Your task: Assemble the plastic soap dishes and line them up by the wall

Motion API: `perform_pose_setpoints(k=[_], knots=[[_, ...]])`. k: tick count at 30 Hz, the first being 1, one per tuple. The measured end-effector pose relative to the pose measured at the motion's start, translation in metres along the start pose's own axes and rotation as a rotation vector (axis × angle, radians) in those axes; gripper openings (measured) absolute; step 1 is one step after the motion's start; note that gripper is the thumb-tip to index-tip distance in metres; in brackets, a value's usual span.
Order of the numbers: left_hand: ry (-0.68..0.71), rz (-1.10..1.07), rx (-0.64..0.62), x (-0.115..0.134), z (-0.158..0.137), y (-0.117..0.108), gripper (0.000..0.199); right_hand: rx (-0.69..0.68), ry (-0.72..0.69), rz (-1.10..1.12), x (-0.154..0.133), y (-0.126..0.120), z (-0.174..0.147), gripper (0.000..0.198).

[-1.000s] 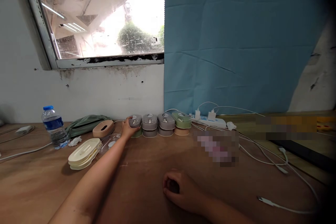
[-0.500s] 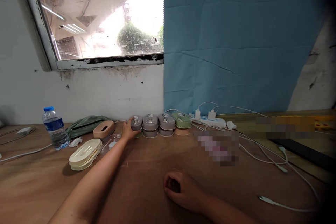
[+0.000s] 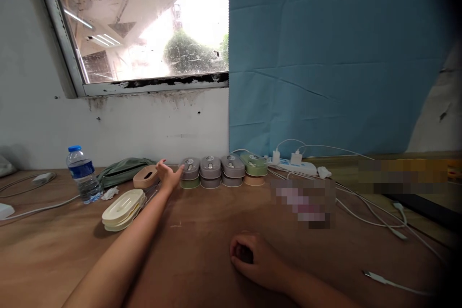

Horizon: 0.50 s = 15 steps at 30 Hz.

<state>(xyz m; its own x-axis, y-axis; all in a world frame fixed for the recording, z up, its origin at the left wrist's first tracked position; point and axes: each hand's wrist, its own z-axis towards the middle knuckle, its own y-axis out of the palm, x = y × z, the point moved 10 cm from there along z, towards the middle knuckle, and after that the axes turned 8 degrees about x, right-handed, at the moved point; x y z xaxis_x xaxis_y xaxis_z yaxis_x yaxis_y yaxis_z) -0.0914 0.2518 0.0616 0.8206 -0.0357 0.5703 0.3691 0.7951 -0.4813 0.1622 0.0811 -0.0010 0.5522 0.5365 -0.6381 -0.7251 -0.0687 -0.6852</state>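
My left hand (image 3: 169, 176) reaches to the back of the table, its fingers apart and nothing in it. The thumb is close beside a lunch box with a grey top and a green base (image 3: 190, 167); whether it still touches is hard to tell. To the right in the same row stand two grey lunch boxes, a nearer one (image 3: 210, 167) and a farther one (image 3: 233, 167), then a green-topped one with a peach base (image 3: 255, 166). My right hand (image 3: 258, 259) rests on the table near the front, fingers curled round a hollow that looks bare.
Left of my forearm lie stacked cream lids or trays (image 3: 123, 206), with a peach container (image 3: 145, 177) behind. Farther left are a green pouch (image 3: 124, 169), crumpled tissue (image 3: 110, 193) and a water bottle (image 3: 83, 175). A power strip (image 3: 298, 167) and white cables lie at right.
My left hand has let go of the leftmost grey-topped lunch box and opened, moving slightly left of it. The box's green base now shows. My right hand keeps its curled pose.
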Motion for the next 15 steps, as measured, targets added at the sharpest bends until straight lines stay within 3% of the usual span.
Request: perform_pose_setpoints(k=[4,8,11,15], knots=[[-0.072,0.123,0.025,-0.036,0.016,-0.026,0.061,0.0,0.003,0.01,0.0,0.0,0.001,0.01],[-0.001,0.193,-0.122,-0.064,0.027,-0.037,0.026,-0.009,0.02,0.005,-0.001,0.0,0.001,0.011],[0.054,0.197,-0.223,-0.077,0.027,-0.037,0.025,-0.012,0.032,0.003,0.0,0.0,0.001,0.011],[0.097,0.153,-0.249,-0.082,0.023,-0.035,0.033,-0.013,0.033,0.001,0.002,0.002,0.0,0.011]])
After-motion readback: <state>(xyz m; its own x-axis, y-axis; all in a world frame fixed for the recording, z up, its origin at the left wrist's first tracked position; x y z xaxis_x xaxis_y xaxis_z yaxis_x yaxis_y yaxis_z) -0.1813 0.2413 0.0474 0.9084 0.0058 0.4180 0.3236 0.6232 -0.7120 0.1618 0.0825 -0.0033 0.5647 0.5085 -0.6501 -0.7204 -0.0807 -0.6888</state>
